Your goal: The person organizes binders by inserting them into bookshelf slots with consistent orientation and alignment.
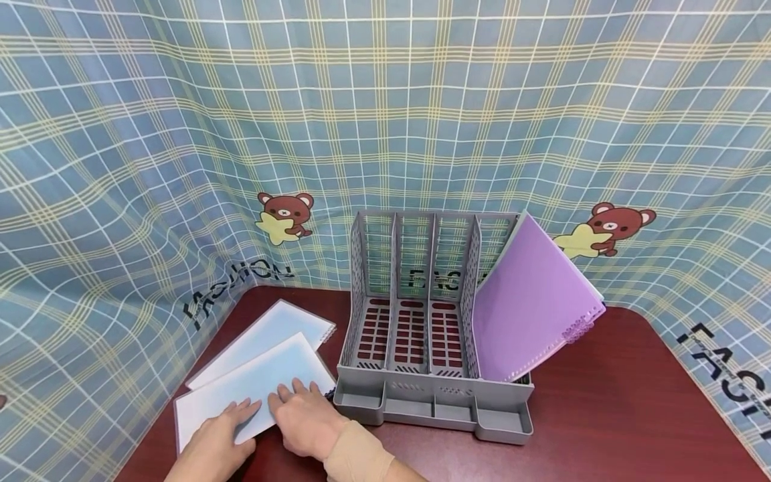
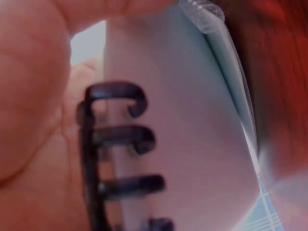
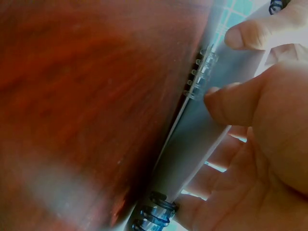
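Blue plaid cloth (image 1: 409, 100) hangs beyond the hands, past the table's far edge and along the left, so the wider room for moving lies to the right of the grip, over the dark red table (image 1: 608, 408). Ahead and right of the hands stands the grey file rack (image 1: 482, 389). Three of its slots show their grid floors; the rightmost takes the purple notebook (image 1: 536, 301), which leans out past the rack's right side, probably propped by the slot's walls.

Right at the fingers is the front notebook (image 1: 280, 375), pale blue and white, its right corner just beside the rack's front left corner, leaving little room that way. It overlaps the back notebook (image 1: 265, 338), which lies farther from the grip.

Both the left hand (image 1: 219, 436) and the right hand (image 1: 312, 418) pinch the front notebook along its near edge, fingers on top and thumbs beneath. Holding that edge at two spots likely keeps the floppy cover level. A tan band (image 1: 357, 453) circles the right wrist.

Smallest are the black rings (image 3: 156, 211) by the right fingers and the clear rings (image 3: 202, 72) past the right thumb; whether the held edge touches the table, I cannot tell.
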`<state>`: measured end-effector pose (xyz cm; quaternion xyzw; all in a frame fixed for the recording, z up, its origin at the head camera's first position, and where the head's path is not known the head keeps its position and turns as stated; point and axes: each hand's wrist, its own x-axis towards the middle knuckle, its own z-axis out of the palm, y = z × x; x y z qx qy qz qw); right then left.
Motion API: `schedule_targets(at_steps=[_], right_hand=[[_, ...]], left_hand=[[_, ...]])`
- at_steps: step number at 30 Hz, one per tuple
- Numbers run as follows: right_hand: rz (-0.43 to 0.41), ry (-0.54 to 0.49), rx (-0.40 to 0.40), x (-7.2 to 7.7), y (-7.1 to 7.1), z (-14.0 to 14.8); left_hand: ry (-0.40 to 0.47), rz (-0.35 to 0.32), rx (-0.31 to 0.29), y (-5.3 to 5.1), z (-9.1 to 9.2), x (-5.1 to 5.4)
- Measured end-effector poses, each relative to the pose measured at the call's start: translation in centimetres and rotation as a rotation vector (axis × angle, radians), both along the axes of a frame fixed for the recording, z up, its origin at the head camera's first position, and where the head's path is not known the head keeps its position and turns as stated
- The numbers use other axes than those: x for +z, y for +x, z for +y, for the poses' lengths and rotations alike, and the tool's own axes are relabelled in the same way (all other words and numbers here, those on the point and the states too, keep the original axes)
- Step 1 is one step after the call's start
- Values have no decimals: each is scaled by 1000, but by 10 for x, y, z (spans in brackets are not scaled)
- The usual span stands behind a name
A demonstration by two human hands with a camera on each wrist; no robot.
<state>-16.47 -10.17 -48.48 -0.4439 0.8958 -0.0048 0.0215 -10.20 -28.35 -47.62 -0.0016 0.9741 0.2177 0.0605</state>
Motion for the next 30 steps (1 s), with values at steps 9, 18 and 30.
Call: schedule_targets(at_steps=[9,18,30], right_hand=[[29,-5,14,-1,1,1],[49,-4,-5,1,4,1],[404,-294,30,3,5,4]], left_hand=[[2,-22,10,0,0,-1],[-14,-10,16,1,2,3],[-158,40,150,13,0,60]])
